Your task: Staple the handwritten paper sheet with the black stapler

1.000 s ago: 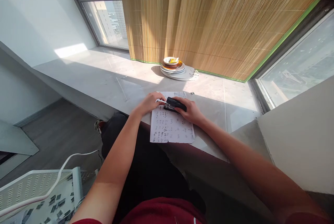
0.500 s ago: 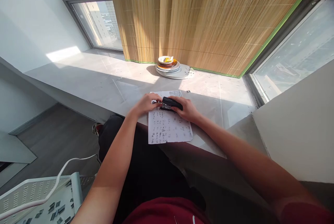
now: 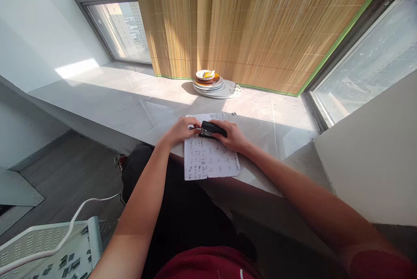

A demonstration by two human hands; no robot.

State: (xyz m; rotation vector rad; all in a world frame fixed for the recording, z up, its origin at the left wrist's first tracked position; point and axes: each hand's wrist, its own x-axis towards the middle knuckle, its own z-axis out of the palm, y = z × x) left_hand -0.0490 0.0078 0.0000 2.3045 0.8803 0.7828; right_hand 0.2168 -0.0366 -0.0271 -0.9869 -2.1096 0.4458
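Note:
A black stapler (image 3: pixel 212 128) lies over a sheet of handwritten paper (image 3: pixel 213 164) on the sill. My right hand (image 3: pixel 233 135) is wrapped round its right end, thumb on the near side and fingers on top. At the stapler's left end, my left hand (image 3: pixel 183 130) is closed in a pinch. A thin, dark bit shows by those fingertips; whether it belongs to the stapler is too small to tell. Metal shows along the stapler's lower part, under the black top. The paper's near edge reaches past the sill's front edge.
Behind the paper stands a stack of plates (image 3: pixel 208 84) against a bamboo blind (image 3: pixel 247 27). A small dark piece (image 3: pixel 233 113) lies right of the paper. At lower left are a white perforated rack (image 3: pixel 93 240) and a white cable (image 3: pixel 73 222).
The view has shifted slightly. Both hands stay at the stapler with almost the same grip, and the paper lies as before.

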